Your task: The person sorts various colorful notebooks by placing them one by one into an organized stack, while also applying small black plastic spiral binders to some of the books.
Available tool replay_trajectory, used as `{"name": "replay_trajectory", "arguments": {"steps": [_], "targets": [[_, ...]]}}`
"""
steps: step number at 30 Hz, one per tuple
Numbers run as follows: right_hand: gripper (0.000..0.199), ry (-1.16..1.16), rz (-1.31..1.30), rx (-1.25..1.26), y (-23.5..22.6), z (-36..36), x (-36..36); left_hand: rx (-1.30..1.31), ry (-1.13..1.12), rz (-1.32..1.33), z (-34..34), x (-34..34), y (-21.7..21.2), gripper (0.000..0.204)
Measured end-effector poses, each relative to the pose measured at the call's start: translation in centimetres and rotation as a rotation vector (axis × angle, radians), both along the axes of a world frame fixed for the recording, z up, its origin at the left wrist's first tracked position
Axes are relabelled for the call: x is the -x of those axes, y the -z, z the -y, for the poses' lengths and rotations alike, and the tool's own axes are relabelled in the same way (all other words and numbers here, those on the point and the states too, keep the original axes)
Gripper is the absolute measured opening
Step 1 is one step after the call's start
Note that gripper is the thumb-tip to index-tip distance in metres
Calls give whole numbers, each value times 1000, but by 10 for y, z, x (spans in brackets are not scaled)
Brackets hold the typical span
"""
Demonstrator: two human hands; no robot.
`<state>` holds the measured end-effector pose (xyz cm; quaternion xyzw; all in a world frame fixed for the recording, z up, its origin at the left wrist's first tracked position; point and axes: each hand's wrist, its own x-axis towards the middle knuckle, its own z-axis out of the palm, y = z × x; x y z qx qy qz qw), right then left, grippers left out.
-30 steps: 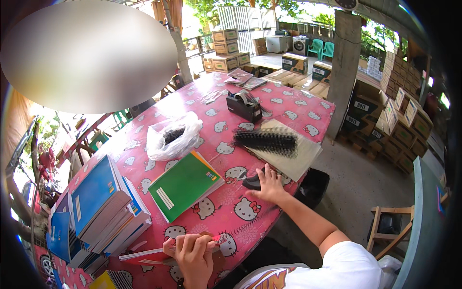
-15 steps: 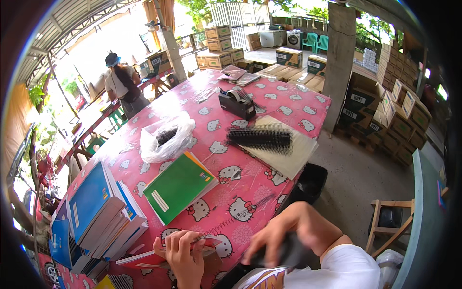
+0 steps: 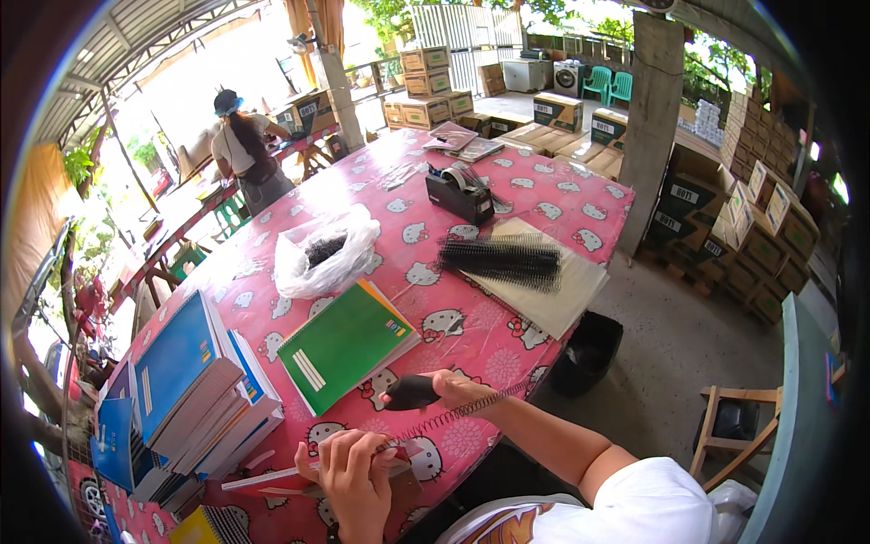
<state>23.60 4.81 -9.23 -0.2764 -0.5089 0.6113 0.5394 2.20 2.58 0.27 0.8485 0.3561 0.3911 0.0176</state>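
Note:
My left hand (image 3: 355, 471) is closed around a red-covered notebook (image 3: 272, 482) at the near edge of the table, its fingers over the bound edge. My right hand (image 3: 459, 390) grips a black rounded hand-held object (image 3: 412, 393) just above the table; its exact kind does not show. A thin dark spiral coil (image 3: 453, 414) stretches from the notebook's edge, past my right wrist. Beyond my hands lies a green spiral notebook (image 3: 344, 344). Stacked blue notebooks (image 3: 181, 372) stand to the left.
A white plastic bag (image 3: 358, 236) holds black coils. Farther right, a bundle of black coils (image 3: 503, 263) lies on pale sheets (image 3: 553, 304), near a black tape dispenser (image 3: 458, 195). A black bin (image 3: 589, 349) stands beside the table. Another person (image 3: 246, 154) works at a far table.
My right hand has risen from beside the table edge and moved inward over the table with the black object. My left hand stays on the red notebook. The view has shifted slightly.

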Motion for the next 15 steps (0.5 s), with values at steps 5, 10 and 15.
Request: {"name": "replay_trajectory", "arguments": {"steps": [5,10,15], "targets": [[70,128,637,-261,-38,-10,-12,-49,-18,2,6,1,-5,21],[48,-240,258,-309,-76,0,0,-62,-111,54,-2,19,13,25],[45,-338,57,-290,-89,-6,10,6,-126,35,2,32,10,22]]}}
